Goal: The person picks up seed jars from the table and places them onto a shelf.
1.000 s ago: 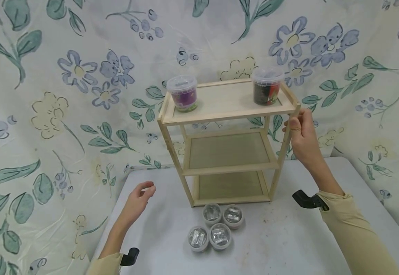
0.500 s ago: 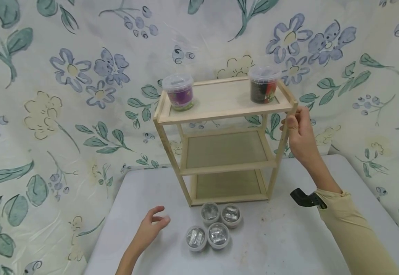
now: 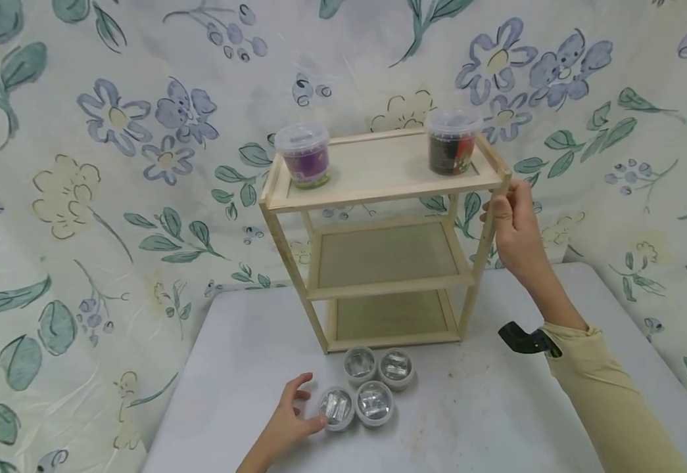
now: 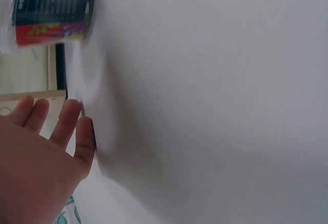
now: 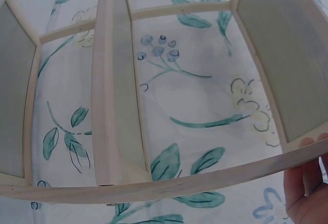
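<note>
At 6 o'clock in the head view, on the white table (image 3: pixel 242 348): four tubs (image 3: pixel 374 402), close together, just in front of the shelf (image 3: pixel 384 256). Each round, whitish-rimmed, with a see-through lid; crinkled silvery stuff shows beneath. Within the group they sit at about 12, 2, 5 and 8. Left wrist view, around 10 o'clock: the side of one tub, blurred, with a dark label (image 4: pixel 51 1) bearing small pale lettering and a red band marked in yellow and purple.

Left hand (image 3: pixel 286 422), just short of 7 o'clock: fingers parted, lightly bent, grasping nothing. Thumb tip at the edge of the 8-o'clock tub; contact cannot be told.

Right hand (image 3: pixel 519 230), 3 o'clock: grips the shelf's near right post (image 3: pixel 481 263) close to the top, fingers curled round it.

Shelf: upright, three tiers, pale wood frame; lower two panels a duller grey-green than the top. On its top tier, a purple tub (image 3: pixel 307 164) at 11, a black-and-red tub (image 3: pixel 451 151) near 2, both clear-lidded. Right sleeve (image 3: pixel 603 387) pale yellow, black device (image 3: pixel 523 339) at the cuff. Floral cloth (image 3: pixel 349 52) behind.
</note>
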Available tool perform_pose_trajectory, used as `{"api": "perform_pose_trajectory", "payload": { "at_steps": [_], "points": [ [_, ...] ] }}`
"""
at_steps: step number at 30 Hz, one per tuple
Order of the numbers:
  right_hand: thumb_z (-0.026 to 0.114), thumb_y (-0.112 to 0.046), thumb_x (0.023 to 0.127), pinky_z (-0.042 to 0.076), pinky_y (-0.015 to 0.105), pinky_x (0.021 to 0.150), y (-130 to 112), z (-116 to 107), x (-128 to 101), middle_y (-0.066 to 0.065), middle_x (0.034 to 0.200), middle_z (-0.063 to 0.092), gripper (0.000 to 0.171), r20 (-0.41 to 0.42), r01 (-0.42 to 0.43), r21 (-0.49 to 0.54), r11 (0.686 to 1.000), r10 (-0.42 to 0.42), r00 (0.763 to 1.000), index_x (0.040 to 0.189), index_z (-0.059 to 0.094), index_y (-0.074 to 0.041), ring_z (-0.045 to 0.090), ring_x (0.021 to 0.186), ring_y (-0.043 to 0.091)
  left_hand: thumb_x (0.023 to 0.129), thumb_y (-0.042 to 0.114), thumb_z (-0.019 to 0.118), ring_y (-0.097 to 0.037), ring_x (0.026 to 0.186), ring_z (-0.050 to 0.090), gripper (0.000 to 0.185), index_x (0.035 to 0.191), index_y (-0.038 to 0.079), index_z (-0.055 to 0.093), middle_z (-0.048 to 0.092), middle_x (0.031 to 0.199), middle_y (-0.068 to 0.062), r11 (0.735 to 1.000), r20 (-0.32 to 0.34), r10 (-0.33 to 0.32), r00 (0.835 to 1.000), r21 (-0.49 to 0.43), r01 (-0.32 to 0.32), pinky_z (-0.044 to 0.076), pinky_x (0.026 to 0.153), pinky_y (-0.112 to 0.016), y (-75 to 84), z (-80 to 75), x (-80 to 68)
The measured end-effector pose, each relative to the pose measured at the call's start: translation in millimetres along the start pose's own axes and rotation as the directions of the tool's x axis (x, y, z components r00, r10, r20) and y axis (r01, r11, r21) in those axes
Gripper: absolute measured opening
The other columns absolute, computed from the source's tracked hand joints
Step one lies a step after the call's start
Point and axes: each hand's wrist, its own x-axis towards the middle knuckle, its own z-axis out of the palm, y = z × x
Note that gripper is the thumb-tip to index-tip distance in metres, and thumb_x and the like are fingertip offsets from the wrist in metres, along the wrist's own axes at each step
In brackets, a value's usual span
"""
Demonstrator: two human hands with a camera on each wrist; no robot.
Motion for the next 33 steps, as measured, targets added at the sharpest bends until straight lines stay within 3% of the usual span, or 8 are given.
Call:
{"api": "perform_pose_trajectory", "payload": {
  "at_steps": [5, 8, 13, 20, 28, 33],
  "points": [
    [0.036, -0.030, 0.105, 0.042, 0.027, 0.080, -1.6, 0.0, 0.7, -0.004, 0.097, 0.047, 0.038, 0.006, -0.016, -0.008, 1.000, 0.016, 1.000, 0.126, 0.039, 0.001, 0.054, 0.084, 0.010, 0.074, 0.029, 0.083, -0.026, 0.121, 0.045, 0.091, 0.148, 0.011, 0.035, 0.042, 0.143, -0.010, 0.999, 0.032, 0.038, 0.999, 0.009, -0.038, 0.040, 0.097, -0.047, 1.8, 9.9, -3.4],
    [0.036, -0.030, 0.105, 0.042, 0.027, 0.079, -1.7, -0.7, 0.6, -0.004, 0.096, 0.047, 0.038, 0.004, -0.018, -0.008, 1.000, 0.018, 1.000, 0.126, 0.039, 0.001, 0.054, 0.084, 0.012, 0.071, 0.030, 0.085, -0.028, 0.119, 0.047, 0.092, 0.147, 0.012, 0.037, 0.047, 0.137, -0.010, 0.997, 0.050, 0.059, 0.997, 0.046, -0.062, 0.040, 0.097, -0.057, 2.6, 16.7, -5.0],
    [0.036, -0.028, 0.106, 0.042, 0.027, 0.080, -1.6, -0.6, 1.7, -0.005, 0.097, 0.047, 0.034, 0.006, -0.011, -0.006, 1.000, 0.011, 1.000, 0.127, 0.039, -0.001, 0.054, 0.084, 0.011, 0.068, 0.034, 0.087, -0.034, 0.124, 0.047, 0.091, 0.144, 0.013, 0.042, 0.050, 0.137, -0.008, 0.992, 0.037, 0.076, 0.996, 0.101, -0.080, 0.031, 0.098, -0.071, 3.6, 27.3, -6.4],
    [0.036, -0.030, 0.105, 0.043, 0.026, 0.079, -2.3, 0.6, 1.7, -0.005, 0.097, 0.048, 0.034, 0.002, -0.015, 0.005, 1.000, 0.015, 1.000, 0.125, 0.040, -0.002, 0.055, 0.084, 0.012, 0.066, 0.029, 0.090, -0.033, 0.124, 0.054, 0.075, 0.130, 0.009, 0.058, 0.063, 0.126, -0.004, 0.996, -0.057, 0.071, 0.996, 0.062, -0.067, 0.033, 0.107, -0.060, 0.4, 31.5, -5.7],
    [0.036, -0.030, 0.105, 0.043, 0.025, 0.079, -0.2, 0.5, 1.1, -0.005, 0.096, 0.047, 0.035, -0.003, -0.017, 0.004, 1.000, 0.017, 1.000, 0.126, 0.040, -0.002, 0.054, 0.083, 0.009, 0.071, 0.034, 0.088, -0.038, 0.128, 0.051, 0.076, 0.133, 0.003, 0.056, 0.061, 0.131, -0.012, 1.000, -0.035, -0.005, 0.999, -0.001, 0.005, 0.037, 0.108, -0.055, -1.2, 29.7, -4.1],
    [0.036, -0.029, 0.105, 0.043, 0.026, 0.079, 0.1, 0.5, 1.0, -0.005, 0.097, 0.047, 0.036, 0.001, -0.020, -0.005, 1.000, 0.020, 1.000, 0.126, 0.039, -0.001, 0.054, 0.084, 0.013, 0.072, 0.032, 0.088, -0.038, 0.128, 0.052, 0.075, 0.133, 0.002, 0.056, 0.061, 0.130, -0.012, 1.000, -0.040, 0.000, 0.999, 0.002, 0.000, 0.037, 0.108, -0.054, -1.6, 31.5, -4.2]
  ]
}}
